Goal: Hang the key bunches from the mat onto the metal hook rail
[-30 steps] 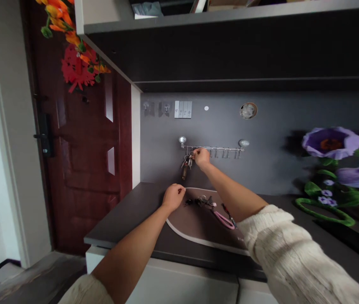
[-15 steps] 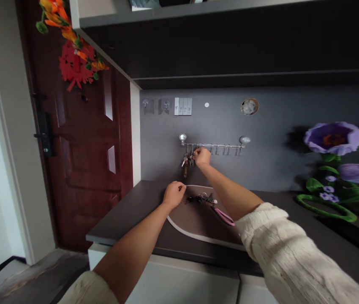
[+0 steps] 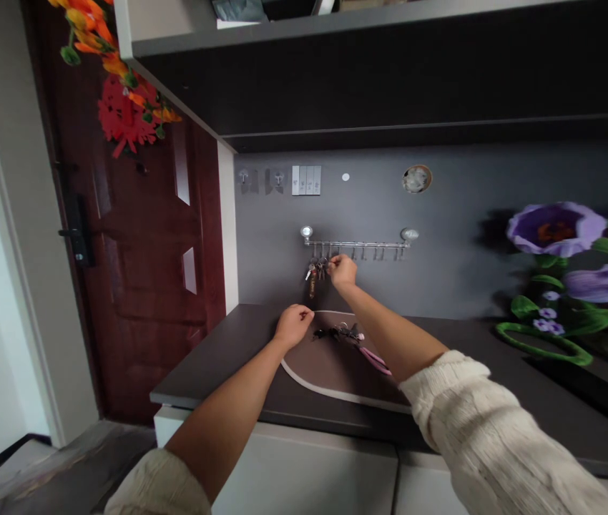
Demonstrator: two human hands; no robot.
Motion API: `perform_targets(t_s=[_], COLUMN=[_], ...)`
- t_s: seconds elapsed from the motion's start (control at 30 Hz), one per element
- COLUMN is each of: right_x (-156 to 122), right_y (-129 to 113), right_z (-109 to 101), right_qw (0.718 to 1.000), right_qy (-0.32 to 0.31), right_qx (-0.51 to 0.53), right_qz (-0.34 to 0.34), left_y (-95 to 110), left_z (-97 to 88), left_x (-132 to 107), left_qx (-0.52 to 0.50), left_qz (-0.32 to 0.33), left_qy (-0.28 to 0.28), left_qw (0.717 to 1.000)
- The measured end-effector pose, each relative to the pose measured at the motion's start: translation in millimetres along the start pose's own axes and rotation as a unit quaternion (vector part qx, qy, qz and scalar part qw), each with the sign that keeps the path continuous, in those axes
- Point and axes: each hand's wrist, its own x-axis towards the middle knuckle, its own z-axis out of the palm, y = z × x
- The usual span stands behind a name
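My right hand (image 3: 343,270) is raised to the clear hook rail (image 3: 358,244) on the wall, fingers pinched at a bunch of keys (image 3: 322,267) below the rail's left part. Left of that bunch hangs another key set with a brown tag (image 3: 312,283). My left hand (image 3: 293,325) is low, at the back left edge of a brown mat (image 3: 325,372) with a pale rim. Its fingers are curled together; whatever may be inside them is hidden. On the mat between my arms lie dark keys (image 3: 339,332) with a pink strap (image 3: 375,360), partly behind my right forearm.
A dark shelf (image 3: 368,79) overhangs the counter (image 3: 212,350). Purple felt flowers (image 3: 556,229) stand at the right. Wall hooks (image 3: 278,179) and label strips (image 3: 307,180) sit above the rail. To the left is a dark red door (image 3: 159,272) with orange flowers (image 3: 94,32) hanging before it.
The view has shifted slightly. My right fingertips have moved a little to the right relative to the hanging keys, which now show more fully. My left hand stays about where it was.
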Motion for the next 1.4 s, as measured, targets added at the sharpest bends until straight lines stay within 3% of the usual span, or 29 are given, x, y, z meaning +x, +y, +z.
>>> perform_targets(t_s=[0.13, 0.3, 0.47, 0.63, 1.03, 1.4], right_x=[-17.5, -53.3, -91.3, -114.9, -120.2, -122.2], right_y=[-4.3, -6.1, -0.5, 8.9, 8.9, 4.9], right_z=[-7.1, -23.8, -41.3, -49.5, -53.5, -54.0], right_qw=[0.999, 0.996, 0.990, 0.988, 0.976, 0.969], right_qy=[0.011, -0.045, -0.106, -0.127, -0.174, -0.191], right_qx=[0.015, 0.041, 0.021, -0.009, -0.110, -0.138], right_qz=[0.035, 0.064, 0.089, 0.083, 0.076, 0.077], left_y=[1.4, 7.7, 5.6, 0.0, 2.7, 5.0], left_z=[-0.4, -3.3, -4.0, -5.0, -5.4, -5.0], left_x=[-1.9, -6.7, -10.1, -10.8, -6.8, -6.1], left_qx=[-0.020, -0.041, -0.029, 0.013, 0.127, 0.185], left_qz=[-0.001, -0.008, -0.011, 0.025, 0.085, 0.151], left_qy=[-0.026, -0.087, -0.108, -0.129, -0.159, -0.171], left_qw=[0.999, 0.995, 0.994, 0.991, 0.976, 0.956])
